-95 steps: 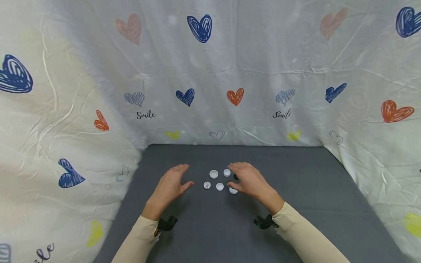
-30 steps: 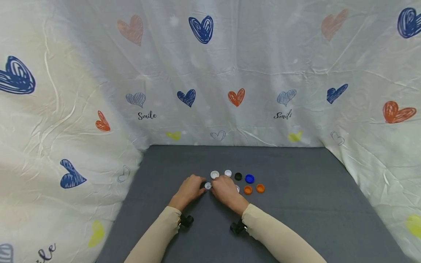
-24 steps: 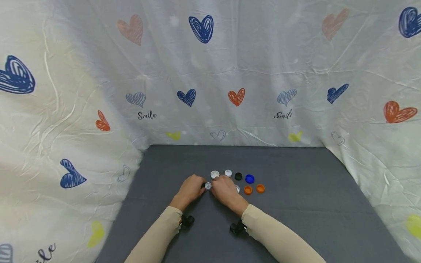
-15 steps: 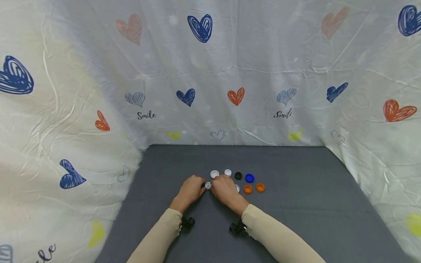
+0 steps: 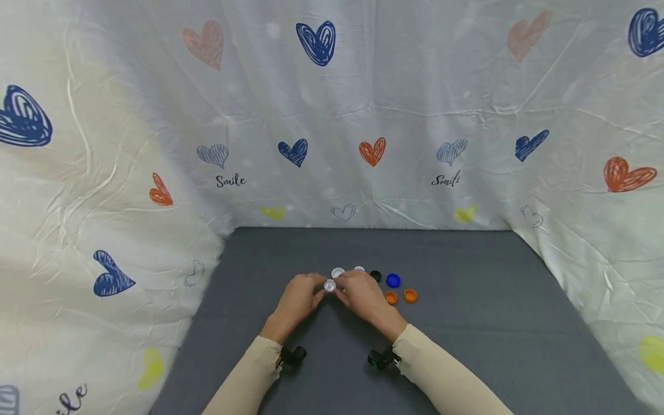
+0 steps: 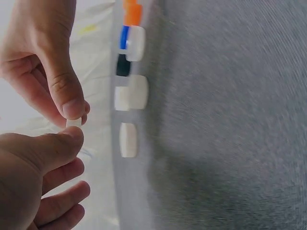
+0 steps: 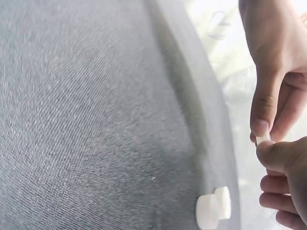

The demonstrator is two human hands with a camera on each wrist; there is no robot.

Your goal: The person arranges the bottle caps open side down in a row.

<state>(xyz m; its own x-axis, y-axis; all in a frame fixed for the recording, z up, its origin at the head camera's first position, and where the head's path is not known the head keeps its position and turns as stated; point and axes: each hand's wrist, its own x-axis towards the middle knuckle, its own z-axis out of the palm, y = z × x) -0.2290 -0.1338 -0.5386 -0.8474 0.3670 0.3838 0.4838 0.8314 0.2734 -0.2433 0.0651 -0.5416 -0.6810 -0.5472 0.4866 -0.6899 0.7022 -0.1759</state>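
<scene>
A small white bottle cap (image 5: 329, 285) is pinched between both hands, raised off the grey table cloth. My left hand (image 5: 295, 297) grips it from the left, thumb and fingertips against its side. From the right, my right hand (image 5: 365, 297) pinches the same cap. Seen from the left wrist, only a narrow band of the cap (image 6: 73, 123) shows between the two thumbs. Other white caps lie behind and beneath the hands, among them a larger white cap (image 5: 338, 272) just past the fingertips. The right hand hides some caps in the head view.
To the right of the hands lie a black cap (image 5: 376, 276), a blue cap (image 5: 393, 280) and two orange ones, including the outer orange cap (image 5: 410, 295). Grey cloth covers the table (image 5: 467, 340). A white curtain (image 5: 332, 115) with printed hearts encloses the back and sides.
Earlier the hands were apart above the caps; they then came together around the white cap on the table. Since half a second ago both hands have lifted it slightly.
</scene>
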